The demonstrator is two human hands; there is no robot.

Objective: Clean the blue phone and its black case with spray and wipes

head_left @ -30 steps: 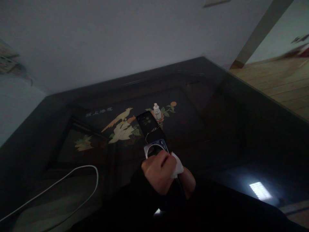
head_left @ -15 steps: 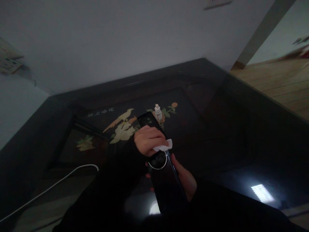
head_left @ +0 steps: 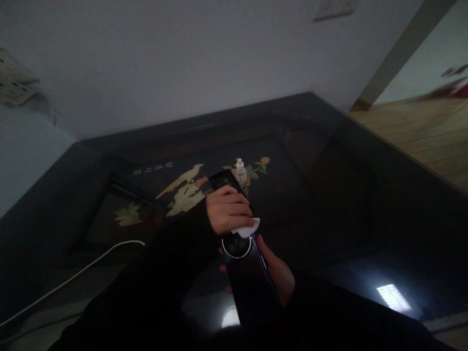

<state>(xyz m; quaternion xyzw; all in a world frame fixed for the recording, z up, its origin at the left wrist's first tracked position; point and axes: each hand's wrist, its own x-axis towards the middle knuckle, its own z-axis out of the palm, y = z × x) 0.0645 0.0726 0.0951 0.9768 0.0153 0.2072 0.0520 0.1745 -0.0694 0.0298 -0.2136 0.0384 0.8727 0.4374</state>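
My right hand (head_left: pixel 278 273) grips a dark smartphone (head_left: pixel 252 287) from its right edge, fingertips showing along the left edge. The phone's back faces up, with a round, silver-ringed camera module (head_left: pixel 237 246). Across the upper part of this phone lies my left hand (head_left: pixel 230 212), fingers closed over a white tissue (head_left: pixel 248 228) just above the ring. Whether the tissue touches the lens is hard to make out. Beyond the left hand, a second black phone-like object (head_left: pixel 223 178) with camera lenses lies on the table, partly hidden. A small clear bottle with a white cap (head_left: pixel 240 171) stands beside it.
The glossy black table (head_left: pixel 329 195) has inlaid bird and flower pictures and meets a pale wall (head_left: pixel 183 63). A white cable (head_left: pixel 84 270) runs along the left. Sockets (head_left: pixel 16 80) sit on the left wall, another (head_left: pixel 334 7) at the top. Wooden floor (head_left: pixel 420 131) lies right.
My left hand and the tissue have shifted slightly over the phone, with the tissue now draped a little lower at its edge. The right hand keeps its hold; the view has tilted slightly.
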